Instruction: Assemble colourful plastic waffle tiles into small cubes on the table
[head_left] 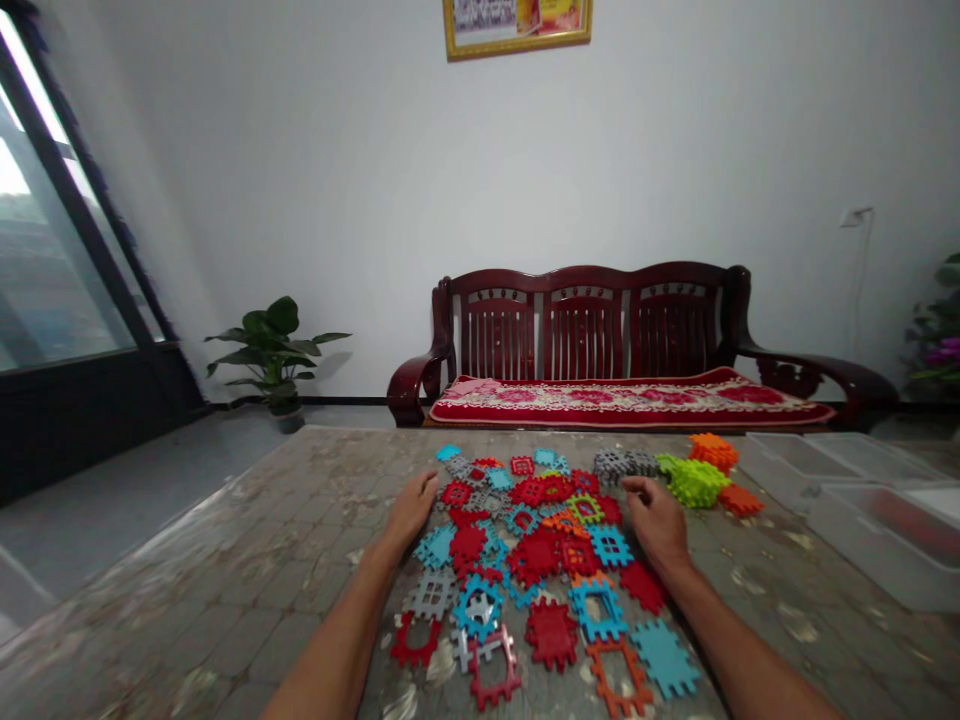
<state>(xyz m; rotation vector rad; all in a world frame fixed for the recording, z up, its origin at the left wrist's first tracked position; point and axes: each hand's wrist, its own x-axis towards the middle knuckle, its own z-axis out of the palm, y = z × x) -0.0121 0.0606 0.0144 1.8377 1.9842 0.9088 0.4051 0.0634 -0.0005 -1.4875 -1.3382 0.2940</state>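
Note:
Many flat interlocking puzzle tiles with toothed edges lie in a loose, overlapping spread between my hands. Among them are a red tile (551, 634), a light blue tile (665, 657), a blue window-frame tile (610, 546) and a grey tile (433, 594). My left hand (413, 508) rests at the left edge of the spread, fingers loosely bent and nothing seen in it. On the right side, my right hand (657, 516) is beside a stack of grey tiles (611, 466), with its fingers loosely curved and no tile visible in them. Its palm side is hidden.
Right of my right hand sit a pile of lime green tiles (699, 484) and orange tiles (712, 452). Clear plastic boxes (862, 530) stand at the right of the patterned tabletop (292, 540). Beyond are a wooden bench (581, 340) and a potted plant (279, 350).

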